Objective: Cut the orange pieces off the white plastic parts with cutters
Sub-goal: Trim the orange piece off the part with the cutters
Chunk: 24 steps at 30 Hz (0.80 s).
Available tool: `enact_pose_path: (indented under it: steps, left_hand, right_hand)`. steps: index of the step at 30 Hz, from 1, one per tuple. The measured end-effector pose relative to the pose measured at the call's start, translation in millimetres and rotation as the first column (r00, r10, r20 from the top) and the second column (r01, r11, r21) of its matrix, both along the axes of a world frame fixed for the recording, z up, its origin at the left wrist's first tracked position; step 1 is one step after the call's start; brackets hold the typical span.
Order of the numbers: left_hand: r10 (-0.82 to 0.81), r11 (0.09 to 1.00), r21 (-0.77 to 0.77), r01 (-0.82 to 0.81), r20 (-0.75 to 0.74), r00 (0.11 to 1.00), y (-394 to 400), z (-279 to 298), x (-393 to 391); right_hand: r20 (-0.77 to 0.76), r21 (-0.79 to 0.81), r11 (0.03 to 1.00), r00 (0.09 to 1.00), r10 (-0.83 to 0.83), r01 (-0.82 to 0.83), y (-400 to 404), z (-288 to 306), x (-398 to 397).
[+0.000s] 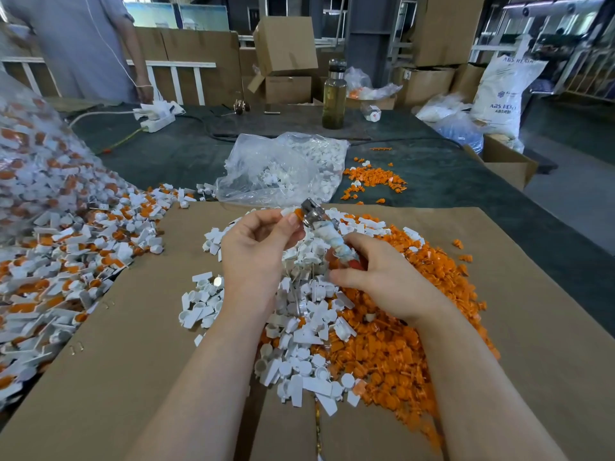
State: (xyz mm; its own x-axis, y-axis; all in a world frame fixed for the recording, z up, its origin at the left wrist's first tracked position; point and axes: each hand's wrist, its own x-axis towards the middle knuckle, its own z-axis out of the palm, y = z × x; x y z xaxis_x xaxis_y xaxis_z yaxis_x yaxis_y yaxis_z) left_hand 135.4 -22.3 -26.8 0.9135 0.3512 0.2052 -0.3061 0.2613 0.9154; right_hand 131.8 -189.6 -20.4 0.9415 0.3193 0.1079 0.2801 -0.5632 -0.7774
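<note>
My left hand (256,247) pinches a small white plastic part with an orange piece (293,212) between thumb and fingers. My right hand (376,277) grips the taped handles of the cutters (319,227), whose metal jaws sit at the orange piece. Below my hands lie a pile of cut white parts (299,354) and, to its right, a pile of cut orange pieces (399,344), both on flat brown cardboard (133,361). A large heap of uncut white-and-orange parts (66,254) spills in from the left.
A clear bag of white parts (283,168) lies beyond the cardboard, with scattered orange pieces (372,178) to its right. A bottle (333,94) and a power strip (156,121) stand farther back on the green table. A person (83,44) stands at back left. Cardboard boxes line the rear.
</note>
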Motion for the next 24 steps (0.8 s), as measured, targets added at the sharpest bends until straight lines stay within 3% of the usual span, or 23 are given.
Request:
enact_pose_path:
  steps: [4, 11, 24]
  left_hand:
    - [-0.008, 1.0, 0.027, 0.008, 0.004, 1.0, 1.2, -0.9, 0.3]
    - [-0.013, 1.0, -0.017, 0.013, -0.011, 1.0, 2.7, 0.3, -0.2]
    - [-0.004, 0.999, -0.035, 0.003, -0.029, 1.0, 3.2, 2.0, -1.6]
  right_hand:
    - [-0.022, 0.01, 0.999, 0.999, 0.036, -0.035, 1.5, 0.9, -1.4]
    - [0.084, -0.059, 0.998, 0.996, 0.014, -0.009, 6.4, -2.8, -2.2]
    - [0.074, -0.057, 0.998, 0.997, -0.01, 0.014, 10.7, -6.2, -0.2]
